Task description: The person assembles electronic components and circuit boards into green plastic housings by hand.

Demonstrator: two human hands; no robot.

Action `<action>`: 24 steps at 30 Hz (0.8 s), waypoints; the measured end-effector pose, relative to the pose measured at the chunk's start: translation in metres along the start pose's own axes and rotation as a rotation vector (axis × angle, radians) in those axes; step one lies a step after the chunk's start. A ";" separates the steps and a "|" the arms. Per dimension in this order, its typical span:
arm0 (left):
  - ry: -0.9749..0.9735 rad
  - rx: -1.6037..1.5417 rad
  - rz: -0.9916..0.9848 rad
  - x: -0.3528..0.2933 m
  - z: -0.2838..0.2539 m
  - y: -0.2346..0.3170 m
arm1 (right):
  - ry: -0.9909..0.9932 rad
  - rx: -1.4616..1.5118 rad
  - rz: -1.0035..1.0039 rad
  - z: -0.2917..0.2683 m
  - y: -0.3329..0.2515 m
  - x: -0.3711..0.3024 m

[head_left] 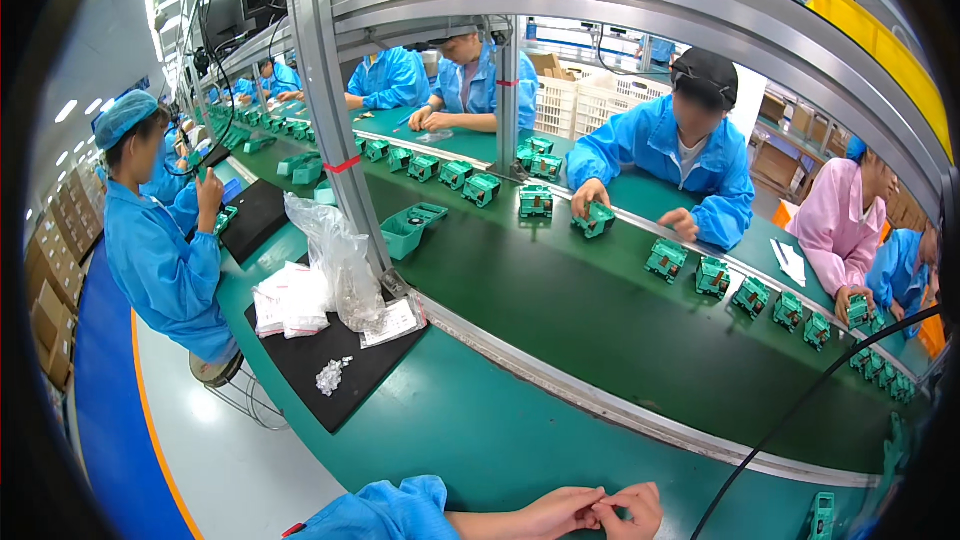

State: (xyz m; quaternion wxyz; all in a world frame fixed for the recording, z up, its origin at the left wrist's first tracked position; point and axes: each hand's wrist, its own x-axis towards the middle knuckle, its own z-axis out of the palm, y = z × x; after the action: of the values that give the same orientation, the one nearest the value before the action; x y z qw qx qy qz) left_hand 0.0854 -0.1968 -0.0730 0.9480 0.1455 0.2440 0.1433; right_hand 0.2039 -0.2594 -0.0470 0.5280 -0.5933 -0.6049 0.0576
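Observation:
My left hand (562,513) and my right hand (632,512) meet at the lower edge, over the green bench. Their fingertips are pinched together; whatever they hold, if anything, is too small or hidden to make out. A blue sleeve (385,510) covers my left forearm. To the left lies a black mat (385,365) with a small heap of clear pieces (332,376). On the mat are also a large clear plastic bag (350,275) and several white packets (290,300). At the lower right stands a green housing (822,515).
Beyond a metal rail (560,380), a dark green conveyor (560,280) carries several green units (665,258) and an open green case (410,228). A metal post (330,110) rises beside the bag. A black cable (800,380) crosses at right. Co-workers in blue (670,160) sit opposite; another (165,230) sits left.

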 end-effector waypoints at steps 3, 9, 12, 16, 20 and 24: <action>-0.036 0.127 0.060 0.000 -0.004 0.007 | -0.002 -0.078 -0.007 -0.003 0.001 0.006; 0.033 0.202 0.119 -0.001 -0.003 0.012 | -0.034 -0.177 -0.069 -0.004 0.002 0.006; 0.045 0.113 0.095 -0.001 -0.004 0.009 | -0.036 -0.162 -0.082 -0.003 0.003 0.005; 0.076 0.012 0.046 0.001 -0.011 0.005 | -0.020 -0.083 -0.022 -0.001 0.001 0.004; 0.101 0.077 0.038 0.000 -0.007 0.009 | -0.033 -0.080 -0.018 0.001 0.003 0.006; 0.087 0.371 0.045 -0.001 -0.005 0.031 | -0.018 -0.098 -0.050 0.001 0.003 0.010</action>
State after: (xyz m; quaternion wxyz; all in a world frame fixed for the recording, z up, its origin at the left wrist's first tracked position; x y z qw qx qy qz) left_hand 0.0760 -0.1681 -0.0664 0.8900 0.3170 0.3035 0.1234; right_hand 0.2080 -0.2502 -0.0434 0.4941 -0.6024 -0.6265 0.0202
